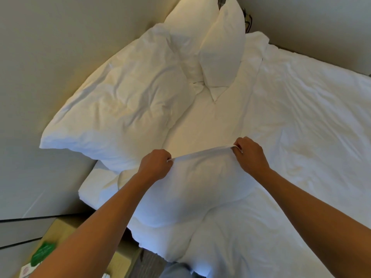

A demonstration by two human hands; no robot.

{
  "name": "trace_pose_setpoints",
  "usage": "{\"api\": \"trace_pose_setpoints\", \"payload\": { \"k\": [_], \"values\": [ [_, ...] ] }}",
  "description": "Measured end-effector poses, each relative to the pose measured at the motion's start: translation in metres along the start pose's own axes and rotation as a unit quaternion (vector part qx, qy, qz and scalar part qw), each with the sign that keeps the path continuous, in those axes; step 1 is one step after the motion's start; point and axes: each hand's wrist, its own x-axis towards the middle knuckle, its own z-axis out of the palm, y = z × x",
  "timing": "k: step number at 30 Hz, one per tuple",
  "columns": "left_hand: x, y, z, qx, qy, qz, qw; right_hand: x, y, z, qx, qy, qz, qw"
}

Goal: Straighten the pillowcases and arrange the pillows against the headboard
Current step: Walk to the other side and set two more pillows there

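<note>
Left hand (155, 163) and right hand (248, 152) each pinch the pillow's (192, 189) top edge, stretched tight between them; bigger pillow (120, 109) beyond the left hand.

4 white pillows (192, 189), 2 hands (155, 164), 1 bed (301, 117), 1 green pkt (43, 253)

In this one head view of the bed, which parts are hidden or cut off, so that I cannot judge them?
- Left hand and right hand: fingertips curl into the stretched edge of the near white pillow.
- Green packet on the tan box: the left forearm covers part; print too small.
- Two upright white pillows: tops cut by the upper edge.
</note>
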Motion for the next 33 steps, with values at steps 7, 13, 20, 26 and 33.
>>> {"api": "trace_pose_setpoints", "payload": {
  "k": [7,13,20,26,33],
  "values": [
    [-0.015,0.002,-0.004,0.055,0.031,-0.026,0.998,0.019,0.011,-0.010,0.029,-0.019,-0.123,0.992],
    [-0.036,0.015,0.016,0.018,0.039,-0.065,0.997,0.015,0.028,-0.016,0.029,-0.026,-0.154,0.987],
    [-0.055,0.027,0.038,0.017,0.058,-0.072,0.996,-0.010,0.051,-0.014,0.065,-0.052,-0.106,0.991],
    [-0.064,0.029,0.026,-0.002,0.099,-0.098,0.990,0.002,0.051,-0.017,0.041,0.003,-0.109,0.993],
    [-0.069,0.024,-0.029,-0.034,0.173,-0.096,0.980,0.048,0.000,-0.054,0.070,0.072,-0.152,0.983]
  ]
}}
